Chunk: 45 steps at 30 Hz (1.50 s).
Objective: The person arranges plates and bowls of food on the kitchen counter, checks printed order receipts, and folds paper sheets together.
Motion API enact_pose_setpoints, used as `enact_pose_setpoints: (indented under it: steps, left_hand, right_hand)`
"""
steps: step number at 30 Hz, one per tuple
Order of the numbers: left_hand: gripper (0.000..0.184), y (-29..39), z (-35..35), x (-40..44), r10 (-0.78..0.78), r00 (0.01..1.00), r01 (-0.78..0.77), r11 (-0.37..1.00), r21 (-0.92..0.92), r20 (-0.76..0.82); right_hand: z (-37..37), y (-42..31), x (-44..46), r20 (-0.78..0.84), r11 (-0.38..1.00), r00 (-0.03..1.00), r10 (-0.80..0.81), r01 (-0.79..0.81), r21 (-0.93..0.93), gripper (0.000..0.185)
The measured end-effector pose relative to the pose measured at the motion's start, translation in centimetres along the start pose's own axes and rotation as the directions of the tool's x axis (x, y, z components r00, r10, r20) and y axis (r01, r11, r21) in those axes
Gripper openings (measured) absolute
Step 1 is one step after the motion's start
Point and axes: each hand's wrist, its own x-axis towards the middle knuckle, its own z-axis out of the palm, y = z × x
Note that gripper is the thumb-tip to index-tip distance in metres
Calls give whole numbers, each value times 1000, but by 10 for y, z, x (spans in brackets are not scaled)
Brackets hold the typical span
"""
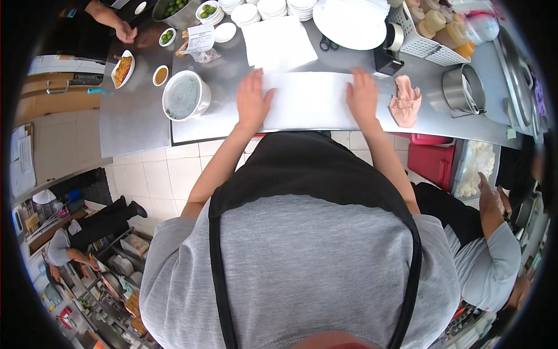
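Paper (311, 100) flat on steel counter (136, 119), at front edge, btwn L hand (251, 102) & R hand (363, 98); fingers of both extended, resting by its side edges, not curled round anything visible. Progress, prob: paper laid out & roughly squared, smoothing maybe underway; what's left can't be told. More white sheets (279, 43) just beyond. Printed slip (200, 38) upper L, txt too small to read; no brand legible

The counter (223, 96) leaves passage between white tub (186, 96) and left hand (251, 102); a crumpled pink item (405, 104) obstructs beside the right hand (364, 98).
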Motion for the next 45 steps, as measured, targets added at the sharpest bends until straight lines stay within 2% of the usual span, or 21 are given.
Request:
enact_pose_setpoints:
  steps: [2,3,5,7,9,12,19,20,21,22,24,25,27,28,30,32,34,36,41,43,45]
  left_hand:
    - [59,-3,15,-4,456,887,-462,878,129,74]
    - [59,1,21,-6,455,888,-461,878,128,74]
    - [57,9,29,-13,556,788,-586,809,44,267]
    - [59,10,33,-15,562,765,-609,790,69,315]
    - [62,7,35,-16,545,777,-588,807,57,315]
    - [65,-2,27,-18,483,832,-502,865,0,272]
    - [71,-22,21,-22,306,926,-325,944,57,221]
    - [70,-22,21,-23,164,972,-126,968,-218,166]
    - [70,-20,22,-24,4,988,73,874,-480,157]
    - [69,-17,23,-22,-88,972,215,715,-665,219]
    - [71,-3,14,-20,-112,943,312,625,-716,314]
    - [72,2,9,-18,-127,904,410,525,-746,408]
    - [71,-6,16,-15,-115,917,375,571,-730,382]
    - [70,-10,19,-13,-103,929,340,615,-712,355]
    - [69,-17,20,-12,-101,924,349,623,-700,370]
    - [67,-23,15,-9,-109,921,356,630,-690,375]
    - [63,-26,0,-7,-226,911,409,596,-691,344]
    - [63,-34,-5,-7,-255,910,415,577,-703,328]
    - [62,-34,-18,-10,-277,913,406,576,-709,298]
    - [61,-32,-25,-10,-306,915,398,575,-715,263]
    - [61,-39,-31,-13,-331,910,404,581,-706,249]
  right_hand:
    - [20,-21,-4,51,968,967,-248,246,39,43]
    - [26,-39,-7,157,949,941,-299,311,-58,48]
    - [29,-67,-13,285,946,905,-316,323,24,53]
    - [38,-63,-19,293,951,907,-303,307,31,57]
    - [41,-55,-22,308,955,905,-293,294,42,61]
    - [33,-30,-23,268,979,953,-139,173,-110,69]
    - [4,21,-25,176,984,984,-40,69,-162,62]
    - [-4,23,-27,139,999,989,48,-51,19,58]
    - [-11,23,-28,122,966,983,140,-163,202,53]
    - [-12,23,-29,123,966,982,142,-165,199,53]
    - [-13,23,-28,327,803,888,324,-441,400,47]
    - [-12,22,-27,325,803,888,325,-440,401,47]
    - [-9,20,-29,160,926,972,173,-215,309,40]
    - [-9,20,-29,159,926,972,171,-214,310,40]
    - [-10,18,-28,148,994,986,80,-90,66,38]
    - [-7,14,-16,113,997,993,36,-42,58,36]
    - [-4,-1,4,76,999,997,-4,0,50,34]
    - [12,-30,36,52,945,983,-174,152,290,29]
    - [75,-121,104,77,842,911,-405,338,420,19]
    - [103,-138,118,280,900,856,-435,399,176,18]
    - [117,-140,127,298,907,857,-421,391,158,17]
